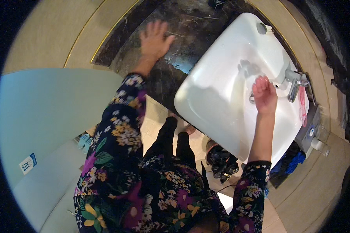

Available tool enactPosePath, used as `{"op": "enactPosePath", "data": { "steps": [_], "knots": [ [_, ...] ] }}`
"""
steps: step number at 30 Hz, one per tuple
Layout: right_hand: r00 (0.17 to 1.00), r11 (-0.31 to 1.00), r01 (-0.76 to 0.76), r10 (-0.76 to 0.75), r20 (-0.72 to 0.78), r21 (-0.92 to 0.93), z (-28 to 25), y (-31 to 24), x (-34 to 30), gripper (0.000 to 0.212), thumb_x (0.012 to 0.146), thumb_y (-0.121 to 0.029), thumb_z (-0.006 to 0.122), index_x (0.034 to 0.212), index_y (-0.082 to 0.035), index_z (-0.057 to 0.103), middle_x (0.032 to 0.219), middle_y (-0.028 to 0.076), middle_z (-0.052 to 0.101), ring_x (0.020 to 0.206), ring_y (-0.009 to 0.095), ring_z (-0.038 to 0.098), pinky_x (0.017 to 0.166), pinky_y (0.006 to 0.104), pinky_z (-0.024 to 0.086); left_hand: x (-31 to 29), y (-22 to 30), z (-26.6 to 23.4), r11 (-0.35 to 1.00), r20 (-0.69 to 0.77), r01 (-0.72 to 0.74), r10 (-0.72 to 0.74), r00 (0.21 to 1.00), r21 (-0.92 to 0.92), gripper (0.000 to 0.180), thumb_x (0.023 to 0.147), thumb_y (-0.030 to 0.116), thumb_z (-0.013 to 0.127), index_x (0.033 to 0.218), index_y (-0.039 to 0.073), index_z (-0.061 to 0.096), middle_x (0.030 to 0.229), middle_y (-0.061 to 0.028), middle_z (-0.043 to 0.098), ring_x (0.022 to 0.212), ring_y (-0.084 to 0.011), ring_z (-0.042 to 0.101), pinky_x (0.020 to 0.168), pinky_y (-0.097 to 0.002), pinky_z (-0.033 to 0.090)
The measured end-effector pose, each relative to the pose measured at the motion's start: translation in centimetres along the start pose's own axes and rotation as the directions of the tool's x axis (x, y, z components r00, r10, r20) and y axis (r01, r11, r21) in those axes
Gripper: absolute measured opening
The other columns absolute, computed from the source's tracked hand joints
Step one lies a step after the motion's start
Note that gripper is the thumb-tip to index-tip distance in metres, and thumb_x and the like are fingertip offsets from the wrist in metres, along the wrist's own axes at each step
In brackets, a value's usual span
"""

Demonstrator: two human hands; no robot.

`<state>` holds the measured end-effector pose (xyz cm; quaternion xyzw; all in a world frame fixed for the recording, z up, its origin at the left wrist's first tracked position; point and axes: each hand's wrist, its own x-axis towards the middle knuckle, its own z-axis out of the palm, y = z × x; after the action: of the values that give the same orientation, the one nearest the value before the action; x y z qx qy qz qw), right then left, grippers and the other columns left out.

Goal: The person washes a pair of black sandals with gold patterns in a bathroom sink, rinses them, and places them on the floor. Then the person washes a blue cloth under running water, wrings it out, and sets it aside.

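Note:
Over the dark marble counter [186,23] my left hand [154,42] is spread, fingers apart and slightly blurred; I cannot tell whether it touches the stone. A wet, shiny patch [181,63] shows on the counter beside its wrist. My right hand [265,96] is above the white washbasin [210,87], just left of the chrome tap [295,79]. Its palm looks cupped, with the fingers slightly bent and nothing visible in them. The drain [252,99] is partly hidden by this hand. No water stream is discernible at the tap.
On the basin's far rim sits a small cup-like item [262,28]. A pink cloth strip [303,106] hangs by the tap. A clear container [321,146] is beyond the near right corner. Below are dark items [223,161] in a basket. A pale blue door panel [54,112] stands left.

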<state>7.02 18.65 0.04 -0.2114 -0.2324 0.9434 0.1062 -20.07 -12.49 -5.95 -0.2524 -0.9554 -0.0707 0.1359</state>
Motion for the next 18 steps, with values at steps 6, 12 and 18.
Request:
{"op": "enactPosePath", "data": {
  "steps": [6, 12, 18],
  "knots": [
    [0.977, 0.981, 0.158, -0.172, 0.123, 0.115, -3.7, -2.7, -1.6, 0.020, 0.081, -0.017, 0.046, 0.092, -0.003, 0.056, 0.100, 0.014, 0.058, 0.095, 0.025, 0.054, 0.080, 0.0375, 0.044, -9.0, -5.3, -4.6, 0.984, 0.148, 0.168, -0.175, 0.973, 0.057, 0.056, 0.083, 0.037, 0.046, 0.128, 0.007, 0.031, 0.136, -0.0136, 0.025, 0.126, -0.0318, 0.022, 0.097, -0.0517, 0.019],
    [0.976, 0.989, 0.010, -0.042, 0.216, 0.146, 8.9, 2.0, 2.1, 0.028, 0.084, -0.018, 0.045, 0.103, 0.003, 0.051, 0.104, 0.015, 0.056, 0.099, 0.027, 0.052, 0.086, 0.0398, 0.041, -6.7, 3.2, -4.3, 0.936, 0.149, -0.192, 0.244, 0.958, -0.296, 0.050, 0.080, 0.021, 0.050, 0.126, 0.006, 0.035, 0.134, -0.0153, 0.027, 0.126, -0.0323, 0.022, 0.099, -0.0505, 0.019],
    [0.998, 0.950, 0.058, -0.061, -0.002, -0.307, 13.5, 3.9, 1.9, 0.031, 0.087, -0.021, 0.042, 0.106, 0.003, 0.048, 0.098, 0.017, 0.057, 0.089, 0.026, 0.057, 0.077, 0.0360, 0.048, 3.6, 9.7, 0.9, 0.839, 0.093, -0.503, 0.528, 0.844, -0.206, 0.046, 0.084, 0.031, 0.044, 0.127, 0.016, 0.036, 0.136, -0.0069, 0.027, 0.127, -0.0272, 0.020, 0.099, -0.0504, 0.017]
  ]
}}
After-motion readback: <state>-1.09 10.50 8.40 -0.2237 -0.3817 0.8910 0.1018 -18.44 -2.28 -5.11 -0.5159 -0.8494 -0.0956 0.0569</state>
